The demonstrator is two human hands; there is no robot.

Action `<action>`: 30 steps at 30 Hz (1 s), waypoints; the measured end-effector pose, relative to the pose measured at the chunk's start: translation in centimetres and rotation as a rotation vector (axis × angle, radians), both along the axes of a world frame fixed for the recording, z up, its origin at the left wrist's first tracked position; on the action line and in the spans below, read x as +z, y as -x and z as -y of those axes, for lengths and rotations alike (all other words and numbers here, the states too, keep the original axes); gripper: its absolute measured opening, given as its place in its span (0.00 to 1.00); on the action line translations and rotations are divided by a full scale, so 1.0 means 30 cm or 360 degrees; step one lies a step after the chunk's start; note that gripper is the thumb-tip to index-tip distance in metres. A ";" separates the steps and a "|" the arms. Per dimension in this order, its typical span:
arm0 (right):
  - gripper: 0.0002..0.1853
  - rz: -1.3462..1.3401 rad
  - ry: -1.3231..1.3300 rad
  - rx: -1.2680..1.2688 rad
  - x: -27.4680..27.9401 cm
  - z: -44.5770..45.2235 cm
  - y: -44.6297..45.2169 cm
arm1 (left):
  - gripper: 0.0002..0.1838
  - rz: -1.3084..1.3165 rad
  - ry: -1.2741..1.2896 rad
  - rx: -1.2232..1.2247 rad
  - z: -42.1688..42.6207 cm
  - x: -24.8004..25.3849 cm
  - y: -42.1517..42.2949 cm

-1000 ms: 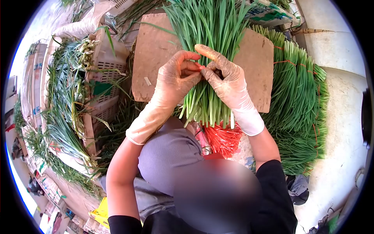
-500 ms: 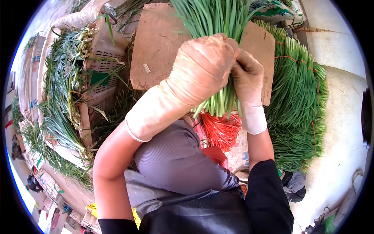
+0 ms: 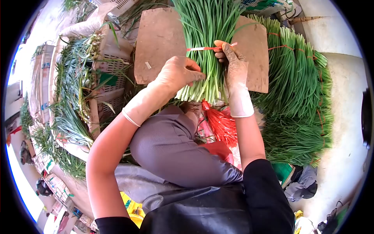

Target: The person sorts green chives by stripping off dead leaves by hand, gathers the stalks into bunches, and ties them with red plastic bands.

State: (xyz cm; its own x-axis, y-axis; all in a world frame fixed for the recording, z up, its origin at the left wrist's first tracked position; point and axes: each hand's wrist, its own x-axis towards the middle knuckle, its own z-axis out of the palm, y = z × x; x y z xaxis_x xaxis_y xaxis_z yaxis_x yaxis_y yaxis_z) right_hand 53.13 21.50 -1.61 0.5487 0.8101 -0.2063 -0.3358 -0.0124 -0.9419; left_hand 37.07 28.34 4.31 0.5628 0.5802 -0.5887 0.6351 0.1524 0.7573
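Note:
A bundle of garlic chives (image 3: 208, 25) lies across a board (image 3: 159, 43), leaves away from me and pale cut stems toward me. Around its middle runs a red plastic tie (image 3: 198, 49). My right hand (image 3: 233, 62), in a stained glove, pinches the tie's end at the bundle's right side. My left hand (image 3: 177, 72), gloved too, rests against the left side of the stems below the tie. Its thumb and forefinger are apart, the fingertips touching the stems; its other fingers are partly hidden.
Tied bundles of chives (image 3: 296, 78) are stacked at the right. Red plastic strips (image 3: 220, 124) hang below the board by my knee. At the left, a plastic crate (image 3: 113, 58) stands beside a heap of loose leaves (image 3: 74, 89).
My hands have come apart from where they met over the bundle. The left has moved down and left to the stems, and the red tie now shows around the chives.

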 end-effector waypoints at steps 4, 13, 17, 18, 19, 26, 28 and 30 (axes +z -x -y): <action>0.14 0.0011 -0.0005 -0.0020 -0.001 -0.011 0.009 | 0.07 0.0272 0.0143 0.0244 0.010 -0.004 0.054; 0.09 0.0740 -0.0130 -0.0138 -0.046 -0.037 0.064 | 0.06 0.0779 0.0390 0.0569 0.075 0.081 0.163; 0.09 0.0551 -0.0137 -0.0120 -0.090 -0.066 0.038 | 0.02 0.1361 -0.0142 0.1015 0.110 0.130 0.414; 0.09 0.0456 -0.0150 -0.0114 -0.089 -0.068 0.034 | 0.03 0.1552 -0.0068 0.1188 0.140 0.133 0.504; 0.09 0.0453 -0.0156 -0.0127 -0.084 -0.061 0.029 | 0.04 0.1739 0.0010 0.1364 0.178 0.124 0.598; 0.12 -0.0124 -0.0142 -0.0131 -0.054 0.011 -0.023 | 0.09 -0.0779 -0.0637 0.0330 0.532 -0.116 0.937; 0.12 0.0323 -0.0210 -0.0257 -0.058 0.029 -0.012 | 0.09 -0.0532 -0.0589 0.0752 0.470 -0.029 0.794; 0.11 0.1246 -0.0359 -0.0554 -0.061 0.043 -0.011 | 0.11 -0.0304 -0.0897 0.0859 0.288 0.083 0.573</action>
State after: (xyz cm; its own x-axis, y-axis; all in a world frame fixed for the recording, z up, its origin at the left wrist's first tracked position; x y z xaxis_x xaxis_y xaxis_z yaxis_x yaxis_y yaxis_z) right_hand 53.45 20.20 -3.42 0.6882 0.5471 0.4764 0.4562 0.1842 -0.8706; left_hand 19.89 19.71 6.81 0.0387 0.9821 -0.1842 0.7092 0.1028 0.6975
